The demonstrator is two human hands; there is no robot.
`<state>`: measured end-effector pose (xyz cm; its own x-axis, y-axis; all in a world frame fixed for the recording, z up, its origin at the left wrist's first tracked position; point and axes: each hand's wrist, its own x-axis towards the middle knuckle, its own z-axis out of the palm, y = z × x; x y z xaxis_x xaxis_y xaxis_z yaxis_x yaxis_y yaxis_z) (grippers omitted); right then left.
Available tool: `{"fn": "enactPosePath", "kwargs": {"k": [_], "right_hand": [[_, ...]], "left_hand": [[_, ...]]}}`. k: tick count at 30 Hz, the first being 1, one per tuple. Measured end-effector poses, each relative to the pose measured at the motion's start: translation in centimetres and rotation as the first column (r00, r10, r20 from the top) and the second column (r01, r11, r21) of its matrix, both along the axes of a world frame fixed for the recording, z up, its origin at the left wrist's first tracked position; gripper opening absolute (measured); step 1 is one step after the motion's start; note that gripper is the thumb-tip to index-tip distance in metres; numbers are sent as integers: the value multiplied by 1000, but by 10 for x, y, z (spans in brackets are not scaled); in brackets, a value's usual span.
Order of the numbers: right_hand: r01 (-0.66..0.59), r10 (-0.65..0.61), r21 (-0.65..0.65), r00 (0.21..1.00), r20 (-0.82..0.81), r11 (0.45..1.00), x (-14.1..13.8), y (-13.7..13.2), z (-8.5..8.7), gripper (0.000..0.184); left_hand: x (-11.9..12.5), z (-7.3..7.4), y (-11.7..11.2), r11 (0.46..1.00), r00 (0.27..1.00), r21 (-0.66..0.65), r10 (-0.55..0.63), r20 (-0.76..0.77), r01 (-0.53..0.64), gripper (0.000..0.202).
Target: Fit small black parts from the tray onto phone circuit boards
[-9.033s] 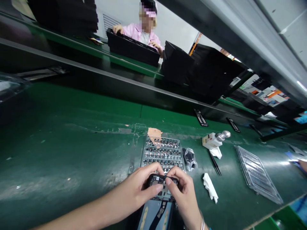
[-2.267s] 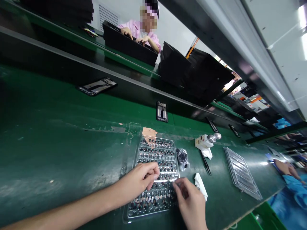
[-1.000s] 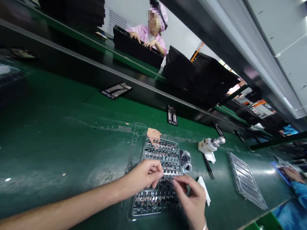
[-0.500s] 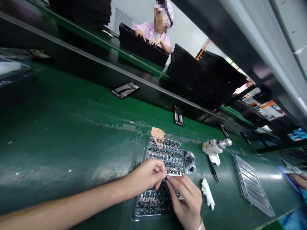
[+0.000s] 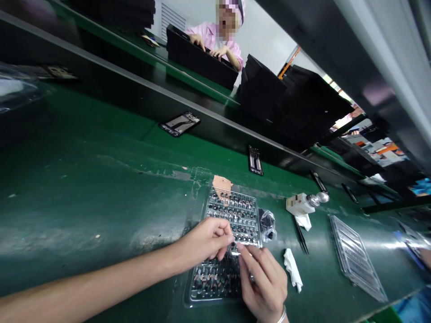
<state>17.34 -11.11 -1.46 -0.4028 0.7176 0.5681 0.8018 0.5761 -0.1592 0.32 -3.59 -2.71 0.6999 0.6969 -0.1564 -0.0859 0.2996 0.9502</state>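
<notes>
Look at that glossy clear plastic tray (image 5: 198, 202), thin and shining, on a smooth green table (image 5: 101, 188) scuffed matt in patches; there's a soft, matt white cloth (image 5: 292, 269), and shiny metal tweezers (image 5: 301, 235)!

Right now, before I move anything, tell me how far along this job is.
Looks done: a phone frame and a second phone frame lie out on the green belt. In hand: the left hand and right hand work over the clear tray, the right fingers pinching something too small to tell. Left: rows of small black parts still fill the tray.
</notes>
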Motion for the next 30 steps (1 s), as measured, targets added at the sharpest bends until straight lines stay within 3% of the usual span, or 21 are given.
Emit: {"fn": "enactPosePath", "kwargs": {"k": [3,13,16,18,20,21,22,23,25,28,30], "right_hand": [[61,-55,70,995,-85,996,0,1,0,59],[85,-85,3,994,-64,996,4,1,-7,57],[70,-74,-41,992,-101,997,0,0,1,53],[67,-89,-133,982,-168,989,-6,4,14,47],[62,-139,-291,958,-252,955,-17,15,31,39],[49,-168,-375,942,-291,926,-24,25,39,37],[29,-191,-446,928,-322,895,-33,37,47,36],[5,-201,-495,917,-344,869,-43,52,52,36],[-22,-197,-532,915,-352,846,-66,88,56,37],[35,-261,-586,915,-306,810,-103,150,45,45],[55,-288,-609,912,-293,791,-125,189,31,50]], "left_hand": [[0,3,-1,1000,1000,10,17,1,-17,12],[1,5,-5,1000,1000,11,16,0,-16,15],[1,8,-2,998,998,18,55,33,-55,17],[-4,11,8,986,988,75,148,51,-152,18],[-16,15,29,908,940,250,342,16,-335,19],[-24,16,43,824,886,370,464,-6,-430,20],[-34,17,60,683,787,520,616,-35,-512,20],[-46,17,78,598,712,572,702,-36,-561,18],[-69,14,115,486,595,628,802,-44,-608,15],[-96,4,164,388,422,667,898,-120,-636,13],[-105,-4,187,380,346,674,918,-193,-634,11]]}}
